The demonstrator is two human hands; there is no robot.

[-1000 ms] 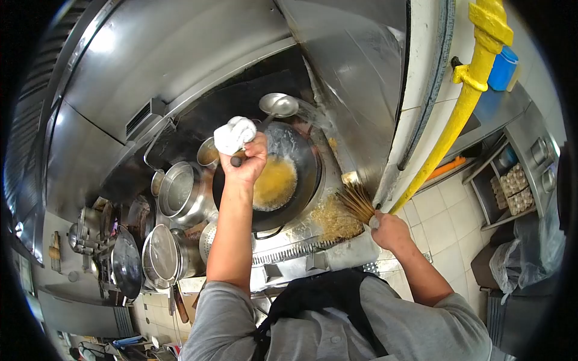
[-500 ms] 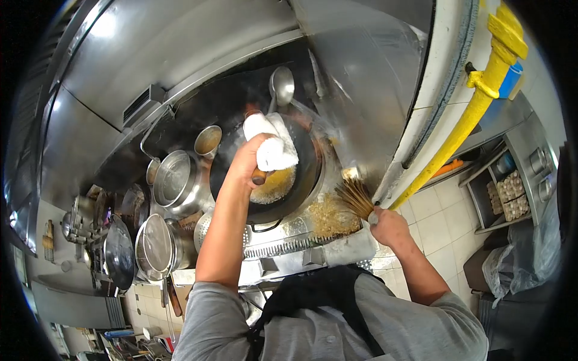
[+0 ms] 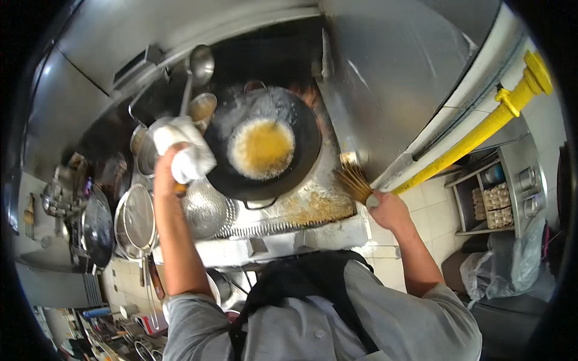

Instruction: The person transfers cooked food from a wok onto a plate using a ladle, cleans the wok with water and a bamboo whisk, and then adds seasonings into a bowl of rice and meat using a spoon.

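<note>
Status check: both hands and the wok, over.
Left hand gripping white cloth at wok's left edge. Right hand holding bamboo brush on stove ledge. Wok holds yellow foamy liquid. Perforated strainer sits beside wok.

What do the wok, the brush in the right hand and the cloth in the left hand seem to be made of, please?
Wok: dark, matte metal, likely seasoned steel, blackened all over.
Brush: probably split bamboo, with stiff tan strips fanning out from the right hand.
Cloth: white woven fabric, soft and bunched in the left hand.

black wok (image 3: 301, 129), yellow liquid (image 3: 262, 147), white cloth (image 3: 183, 150), yellow pipe (image 3: 475, 138)
</note>
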